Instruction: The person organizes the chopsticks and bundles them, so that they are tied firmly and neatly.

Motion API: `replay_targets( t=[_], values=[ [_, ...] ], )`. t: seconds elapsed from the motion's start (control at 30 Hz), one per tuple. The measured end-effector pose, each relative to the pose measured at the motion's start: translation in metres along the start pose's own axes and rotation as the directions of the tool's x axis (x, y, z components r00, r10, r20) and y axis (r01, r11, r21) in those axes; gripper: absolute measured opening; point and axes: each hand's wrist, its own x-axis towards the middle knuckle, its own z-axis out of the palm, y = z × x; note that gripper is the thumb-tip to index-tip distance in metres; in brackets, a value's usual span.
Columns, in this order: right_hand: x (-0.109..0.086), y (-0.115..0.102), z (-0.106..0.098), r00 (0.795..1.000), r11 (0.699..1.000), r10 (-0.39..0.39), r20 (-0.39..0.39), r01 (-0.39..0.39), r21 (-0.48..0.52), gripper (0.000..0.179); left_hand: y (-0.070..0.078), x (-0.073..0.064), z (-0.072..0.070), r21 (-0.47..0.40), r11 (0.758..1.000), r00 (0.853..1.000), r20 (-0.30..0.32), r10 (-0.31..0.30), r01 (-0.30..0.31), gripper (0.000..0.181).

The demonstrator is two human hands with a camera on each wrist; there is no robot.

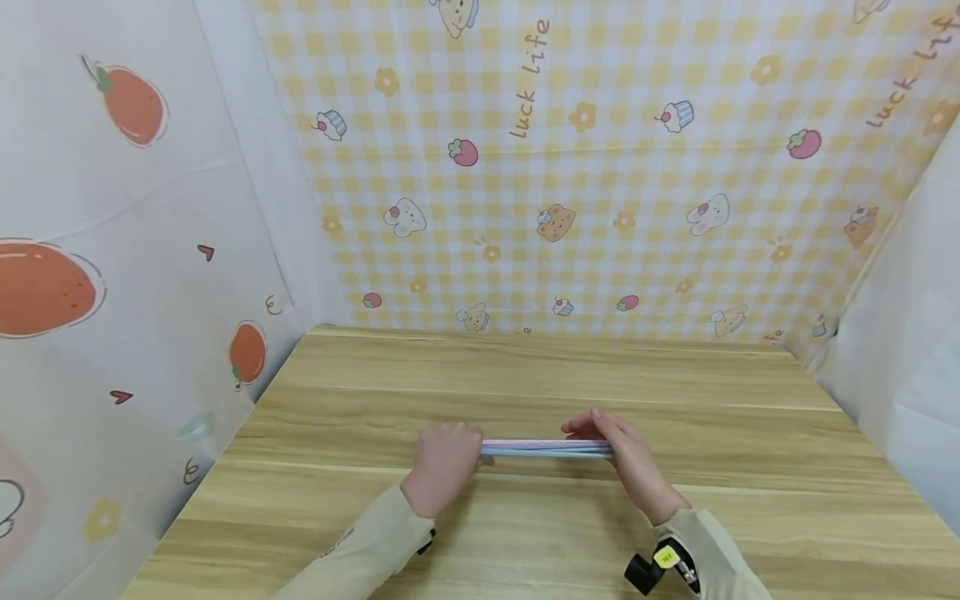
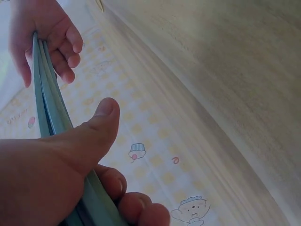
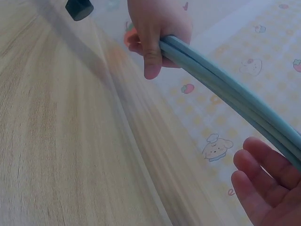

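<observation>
A bundle of slim, long pastel sticks [image 1: 547,448] stretches sideways between both hands above the table. Lilac-pink and pale blue show from the head; in the wrist views the sticks look blue-green. My left hand [image 1: 446,467] grips the bundle's left end, with the thumb across one side and the fingers curled on the other. At the opposite end, my right hand [image 1: 633,467] has its palm against the sticks and its fingers relaxed and spread apart. In the right wrist view, the right fingers [image 3: 268,174] lie beside the bundle, not wrapped round it. Its left tip is hidden inside the left hand.
The wooden table [image 1: 540,375] reaches back to a yellow checked cloth wall [image 1: 555,175]. White sheets hang on both sides, the left sheet [image 1: 150,192] printed with fruit. A black camera [image 1: 641,575] is strapped to the right wrist.
</observation>
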Motion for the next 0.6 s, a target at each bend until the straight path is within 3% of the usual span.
replay_targets(
  t=[0.2, 0.33, 0.6],
  values=[
    [0.0001, 0.001, -0.0001, 1.0, 1.0, 0.007, -0.007, -0.007, 0.002, 0.056, -0.0028, 0.0018, 0.0004, -0.048, 0.999, 1.0, 0.022, 0.011, -0.01, 0.034],
    [-0.001, 0.0001, -0.0009, 1.0, 1.0, 0.009, 0.002, -0.009, 0.002, 0.056, -0.006, 0.004, 0.0024, -0.067, 0.998, 1.0, 0.026, 0.016, -0.014, 0.038],
    [-0.0013, 0.0002, 0.0016, 0.997, 0.993, -0.053, 0.062, 0.047, 0.106, 0.061, -0.006, 0.005, 0.0031, -0.062, 0.997, 0.999, 0.025, -0.049, 0.05, 0.039]
  ],
)
